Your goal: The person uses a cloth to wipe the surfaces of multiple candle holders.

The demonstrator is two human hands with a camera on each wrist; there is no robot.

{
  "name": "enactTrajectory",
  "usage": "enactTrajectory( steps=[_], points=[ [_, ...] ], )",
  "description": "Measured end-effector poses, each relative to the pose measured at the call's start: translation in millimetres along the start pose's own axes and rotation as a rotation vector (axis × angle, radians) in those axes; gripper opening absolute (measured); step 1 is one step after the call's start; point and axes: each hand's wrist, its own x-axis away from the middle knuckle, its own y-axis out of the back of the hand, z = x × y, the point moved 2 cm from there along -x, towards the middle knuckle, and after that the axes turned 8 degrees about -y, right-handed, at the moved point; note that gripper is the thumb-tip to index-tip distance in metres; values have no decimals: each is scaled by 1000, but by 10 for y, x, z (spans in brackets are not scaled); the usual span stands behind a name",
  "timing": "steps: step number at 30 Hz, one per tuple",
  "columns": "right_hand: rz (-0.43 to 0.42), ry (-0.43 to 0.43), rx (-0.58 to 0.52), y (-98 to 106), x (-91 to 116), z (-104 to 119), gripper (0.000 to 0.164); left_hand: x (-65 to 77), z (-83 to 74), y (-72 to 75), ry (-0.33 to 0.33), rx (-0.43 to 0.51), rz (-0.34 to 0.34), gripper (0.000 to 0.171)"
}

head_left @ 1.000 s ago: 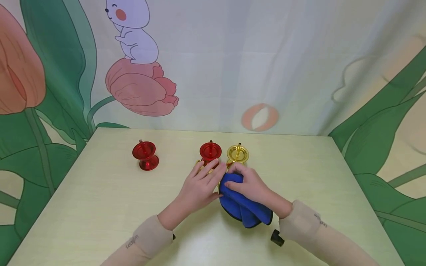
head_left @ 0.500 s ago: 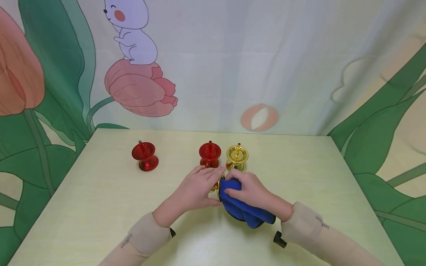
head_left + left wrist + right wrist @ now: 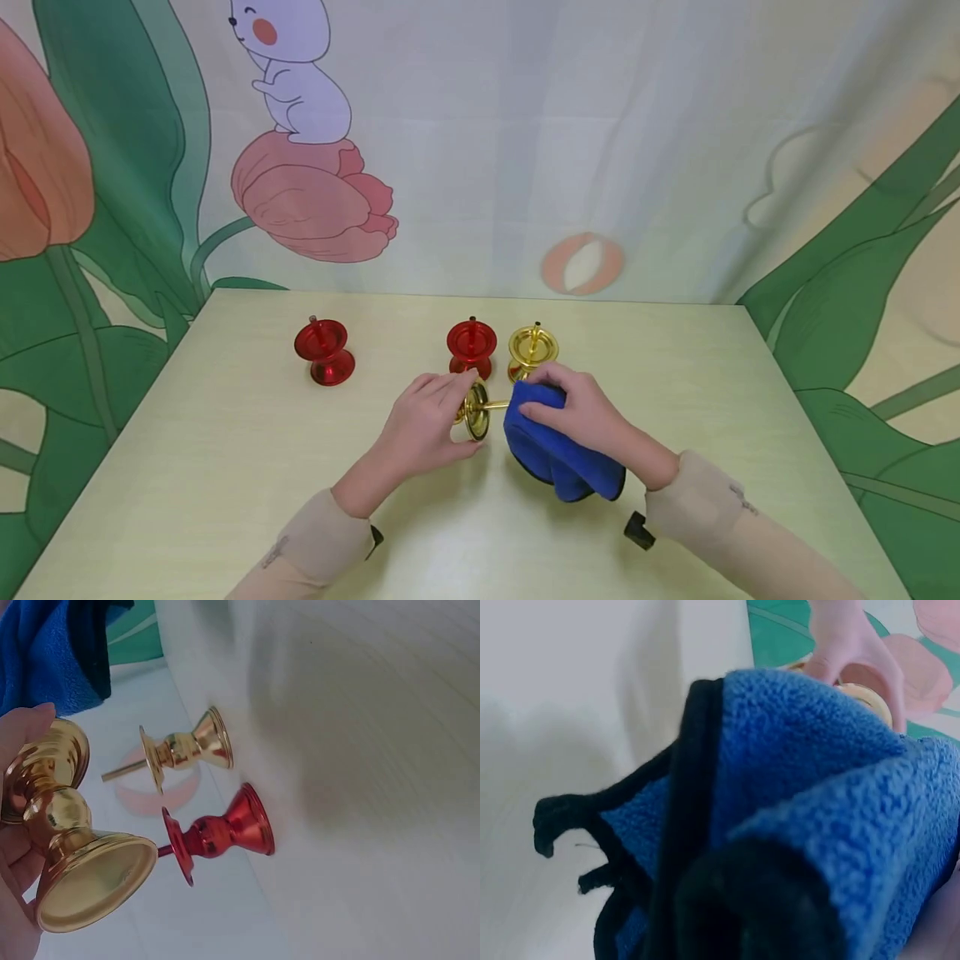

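My left hand [image 3: 427, 422] grips a gold candle holder [image 3: 477, 411], tipped on its side above the table with its spike pointing right. In the left wrist view its hollow base [image 3: 101, 889] faces the camera, and the thumb lies by the dish. My right hand [image 3: 588, 417] pinches a blue cloth [image 3: 558, 450] with dark edging at the tip of that spike. The cloth hides the spike's end and hangs in folds below the fingers. In the right wrist view the blue cloth [image 3: 810, 750] covers most of the picture, with the left hand [image 3: 855, 645] behind it.
Behind the hands stand an upright red candle holder [image 3: 472, 343] and an upright gold one [image 3: 533, 346]. Another red candle holder [image 3: 325, 350] stands farther left. All are on the pale table [image 3: 225, 450], which ends at a printed curtain [image 3: 465, 167].
The left hand has drawn the gold candle holder to the left, away from the cloth, so its dish and spike now show. The right hand with the cloth has shifted slightly right.
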Motion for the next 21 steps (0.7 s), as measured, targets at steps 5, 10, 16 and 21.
enactTrajectory(
  steps=[5,10,16,21],
  points=[
    [-65,-68,-78,78,-12,-83,23,41,71,10,117,29,-20,83],
    [-95,-97,-153,70,-37,-137,23,15,49,16,187,129,-52,83],
    [-68,-111,-175,-7,-48,-67,22,-33,-51,14,198,262,-86,83],
    [-28,-97,-163,-55,-3,137,22,-56,-133,13,204,333,-75,88]
  ],
)
